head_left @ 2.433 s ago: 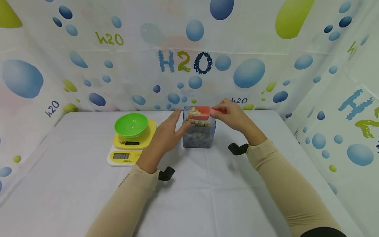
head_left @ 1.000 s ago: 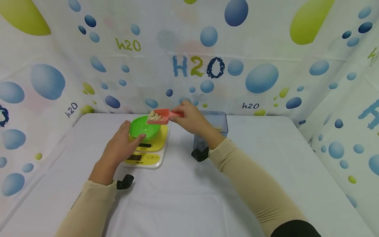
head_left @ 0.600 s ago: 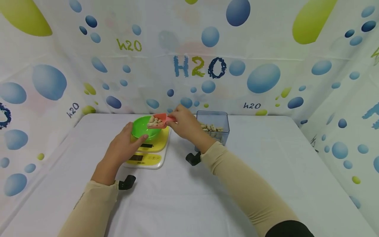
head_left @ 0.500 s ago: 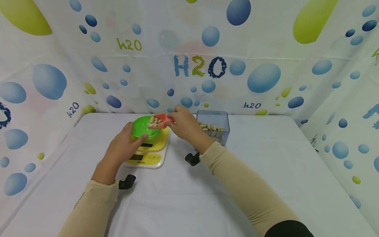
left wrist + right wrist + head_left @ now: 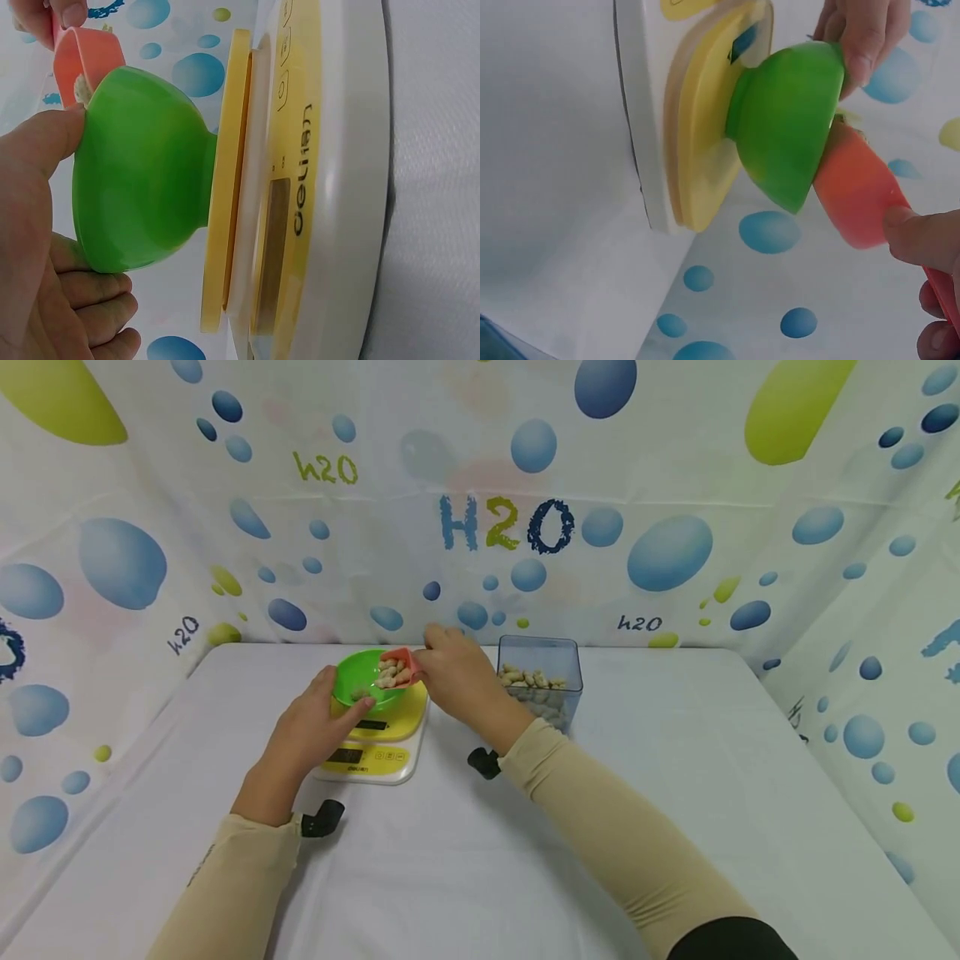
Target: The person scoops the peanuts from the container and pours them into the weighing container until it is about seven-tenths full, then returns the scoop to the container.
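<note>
A coral-pink scoop [image 5: 408, 665] with peanuts [image 5: 393, 673] in it tips over the rim of a green bowl [image 5: 347, 675]. My right hand [image 5: 459, 678] grips its handle, thumb on top [image 5: 904, 232]. A few peanuts [image 5: 362, 692] lie in the bowl's bottom. The bowl stands on the yellow platform of a white kitchen scale [image 5: 341, 180]. Around the bowl's left side my left hand [image 5: 309, 725] rests with thumb and fingers spread, thumb tip at the rim. In the left wrist view its fingers [image 5: 97, 319] lie loosely by the bowl's side [image 5: 142, 180].
A clear bluish square container [image 5: 543, 662] holding many peanuts stands right of the scale, partly behind my right forearm. A white cloth covers the table [image 5: 420, 877]. Directly behind the table hangs a printed curtain [image 5: 360, 552].
Both hands have moved left from the container to the bowl, the right one carrying the loaded scoop. The scoop has since lowered and tilted, and a few peanuts have dropped into the bowl.
</note>
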`<act>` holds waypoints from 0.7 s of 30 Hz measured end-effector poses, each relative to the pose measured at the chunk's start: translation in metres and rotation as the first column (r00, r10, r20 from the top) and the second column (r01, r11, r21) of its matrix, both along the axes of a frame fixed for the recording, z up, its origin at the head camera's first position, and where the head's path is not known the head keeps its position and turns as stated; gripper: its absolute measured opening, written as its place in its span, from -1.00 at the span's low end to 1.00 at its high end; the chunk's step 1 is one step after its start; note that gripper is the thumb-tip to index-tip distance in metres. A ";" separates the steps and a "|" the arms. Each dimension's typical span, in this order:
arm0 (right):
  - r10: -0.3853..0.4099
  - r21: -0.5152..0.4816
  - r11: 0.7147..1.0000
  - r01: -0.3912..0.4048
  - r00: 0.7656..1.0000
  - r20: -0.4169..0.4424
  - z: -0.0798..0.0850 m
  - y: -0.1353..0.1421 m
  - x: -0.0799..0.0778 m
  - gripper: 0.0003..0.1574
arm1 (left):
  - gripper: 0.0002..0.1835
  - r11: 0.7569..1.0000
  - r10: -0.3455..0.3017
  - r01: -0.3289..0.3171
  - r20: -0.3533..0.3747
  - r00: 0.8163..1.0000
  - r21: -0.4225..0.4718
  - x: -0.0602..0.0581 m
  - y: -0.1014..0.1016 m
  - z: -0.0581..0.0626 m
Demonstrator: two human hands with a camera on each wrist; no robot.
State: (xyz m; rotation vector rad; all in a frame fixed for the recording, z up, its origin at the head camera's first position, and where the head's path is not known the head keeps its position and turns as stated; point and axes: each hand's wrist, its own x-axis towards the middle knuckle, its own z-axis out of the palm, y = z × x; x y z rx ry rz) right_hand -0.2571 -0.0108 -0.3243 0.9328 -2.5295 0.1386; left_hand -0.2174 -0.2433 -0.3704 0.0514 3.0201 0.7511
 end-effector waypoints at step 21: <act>0.017 0.050 0.999 -0.006 0.977 -0.212 0.006 0.012 -0.001 -0.78 | 0.11 1.000 -0.002 0.002 -0.004 1.000 0.003 0.000 0.001 0.000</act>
